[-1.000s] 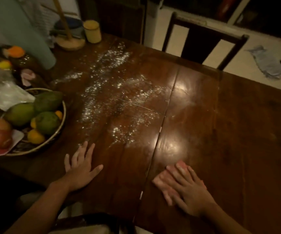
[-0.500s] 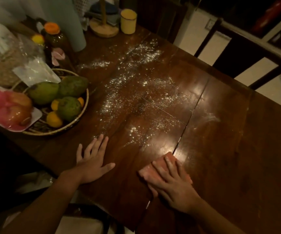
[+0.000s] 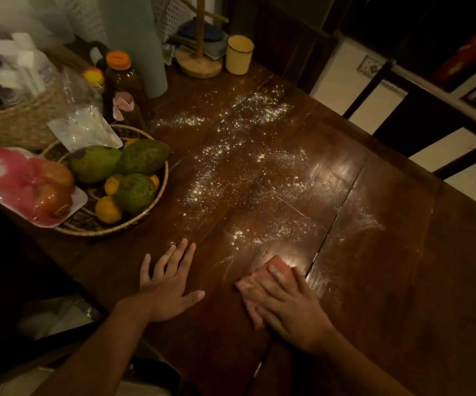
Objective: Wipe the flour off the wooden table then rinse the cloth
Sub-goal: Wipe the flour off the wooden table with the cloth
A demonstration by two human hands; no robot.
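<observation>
White flour (image 3: pixel 231 170) lies scattered over the middle of the dark wooden table (image 3: pixel 402 281), from the far edge toward me. A pink cloth (image 3: pixel 262 277) lies flat on the table at the near end of the flour, just left of a seam between boards. My right hand (image 3: pixel 288 307) presses flat on the cloth, fingers spread over it. My left hand (image 3: pixel 168 284) rests palm down on the bare wood to the left, fingers apart, holding nothing. Faint smeared streaks show beside the cloth.
A woven basket (image 3: pixel 145 221) of green and yellow fruit stands at the left with a pink packet (image 3: pixel 25 181). Behind it are jars (image 3: pixel 122 81), a straw basket (image 3: pixel 17 121), a wooden stand (image 3: pixel 198 64) and a yellow cup (image 3: pixel 239 54). A dark chair (image 3: pixel 431 130) stands at the far right.
My right hand has slid the cloth to the left and forward across the seam, up to the near flour. The view has turned left. My left hand stays flat.
</observation>
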